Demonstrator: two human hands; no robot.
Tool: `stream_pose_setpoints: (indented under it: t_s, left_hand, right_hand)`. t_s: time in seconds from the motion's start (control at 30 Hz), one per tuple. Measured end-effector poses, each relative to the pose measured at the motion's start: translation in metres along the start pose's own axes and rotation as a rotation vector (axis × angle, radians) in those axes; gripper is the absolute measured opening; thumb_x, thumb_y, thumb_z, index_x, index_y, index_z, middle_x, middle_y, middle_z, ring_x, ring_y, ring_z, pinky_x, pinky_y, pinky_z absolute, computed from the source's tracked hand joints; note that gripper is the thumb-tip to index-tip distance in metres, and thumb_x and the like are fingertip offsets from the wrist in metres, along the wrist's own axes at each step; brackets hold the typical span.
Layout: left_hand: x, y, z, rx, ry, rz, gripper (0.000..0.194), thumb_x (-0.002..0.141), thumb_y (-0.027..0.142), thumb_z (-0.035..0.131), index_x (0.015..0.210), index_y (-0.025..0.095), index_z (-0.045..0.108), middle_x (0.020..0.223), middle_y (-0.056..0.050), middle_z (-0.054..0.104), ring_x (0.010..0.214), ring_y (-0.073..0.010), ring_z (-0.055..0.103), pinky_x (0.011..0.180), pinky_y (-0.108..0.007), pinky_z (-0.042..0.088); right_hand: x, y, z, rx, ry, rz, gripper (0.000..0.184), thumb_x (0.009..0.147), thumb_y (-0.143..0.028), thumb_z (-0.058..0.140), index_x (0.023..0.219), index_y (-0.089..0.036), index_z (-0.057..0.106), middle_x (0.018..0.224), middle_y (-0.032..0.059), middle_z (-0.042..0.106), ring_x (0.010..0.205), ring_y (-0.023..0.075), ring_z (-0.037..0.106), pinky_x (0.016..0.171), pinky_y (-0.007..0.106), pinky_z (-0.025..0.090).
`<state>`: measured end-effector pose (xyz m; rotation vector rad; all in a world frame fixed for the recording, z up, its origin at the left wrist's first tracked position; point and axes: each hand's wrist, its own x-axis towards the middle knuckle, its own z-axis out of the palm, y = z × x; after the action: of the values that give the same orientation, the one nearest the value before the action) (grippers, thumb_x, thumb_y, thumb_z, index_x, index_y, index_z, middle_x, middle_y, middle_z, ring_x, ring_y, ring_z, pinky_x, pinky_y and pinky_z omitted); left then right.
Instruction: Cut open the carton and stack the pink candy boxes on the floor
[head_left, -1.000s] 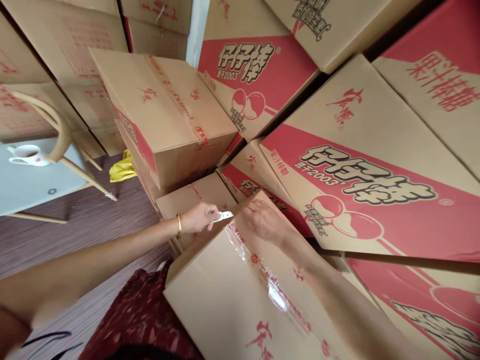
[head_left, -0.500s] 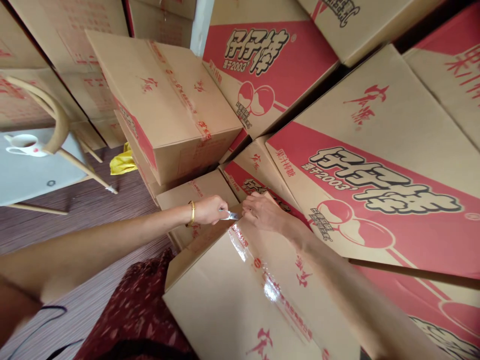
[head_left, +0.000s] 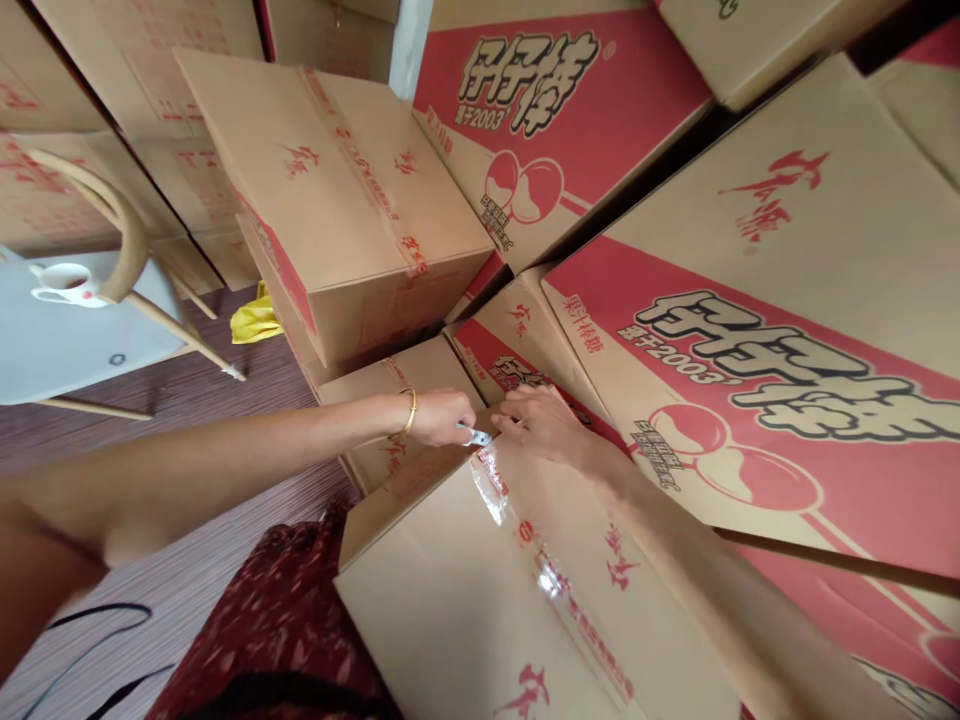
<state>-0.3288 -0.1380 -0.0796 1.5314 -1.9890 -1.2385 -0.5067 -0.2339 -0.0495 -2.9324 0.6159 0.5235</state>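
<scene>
A sealed cardboard box (head_left: pixel 439 565) with red print is in front of me, and glossy printed tape (head_left: pixel 538 560) runs along its top seam. My left hand (head_left: pixel 444 416), with a gold bracelet on its wrist, is closed around a small box cutter (head_left: pixel 475 436). The cutter's tip is at the far end of the tape, by the box's upper edge. Just right of it, my right hand (head_left: pixel 544 420) rests on the far edge of the box top, palm down, fingers slightly bent and a little apart. Whether the blade has pierced the tape cannot be made out.
Large red-printed cartons (head_left: pixel 750 400) are stacked on the right. Another taped carton (head_left: pixel 360 190) stands beyond my hands. At left, a chair (head_left: pixel 82 345) bears a white cup (head_left: pixel 66 284), with yellow cloth or plastic (head_left: pixel 256 318) near it. A dark cord (head_left: pixel 112 606) lies on the floor.
The view has shifted slightly. The cutter stays at the tape's far end in my left hand, and my right hand's fingers look flatter on the box.
</scene>
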Motion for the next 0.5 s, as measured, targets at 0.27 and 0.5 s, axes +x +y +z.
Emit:
stream_pose_setpoints:
  t_s: [0.27, 0.5]
  left_hand:
    - [-0.009, -0.005, 0.009, -0.086, -0.057, -0.038, 0.026, 0.082, 0.025, 0.048, 0.06, 0.013, 0.055, 0.043, 0.003, 0.044, 0.042, -0.0065, 0.033, 0.045, -0.02, 0.02]
    - [-0.011, 0.0, 0.005, -0.002, 0.007, 0.004, 0.023, 0.075, 0.022, 0.054, 0.055, 0.013, 0.058, 0.04, 0.003, 0.04, 0.042, -0.0065, 0.027, 0.045, -0.022, 0.017]
  right_hand:
    - [-0.002, -0.003, 0.013, -0.042, 0.013, -0.001, 0.03, 0.097, -0.029, 0.043, 0.082, -0.015, 0.065, 0.083, 0.0058, 0.062, 0.082, 0.0171, 0.049, 0.073, 0.031, 0.029]
    - [-0.008, -0.006, 0.006, -0.016, 0.02, -0.031, 0.032, 0.097, -0.037, 0.045, 0.085, -0.017, 0.067, 0.082, 0.0045, 0.061, 0.082, 0.0162, 0.049, 0.071, 0.03, 0.028]
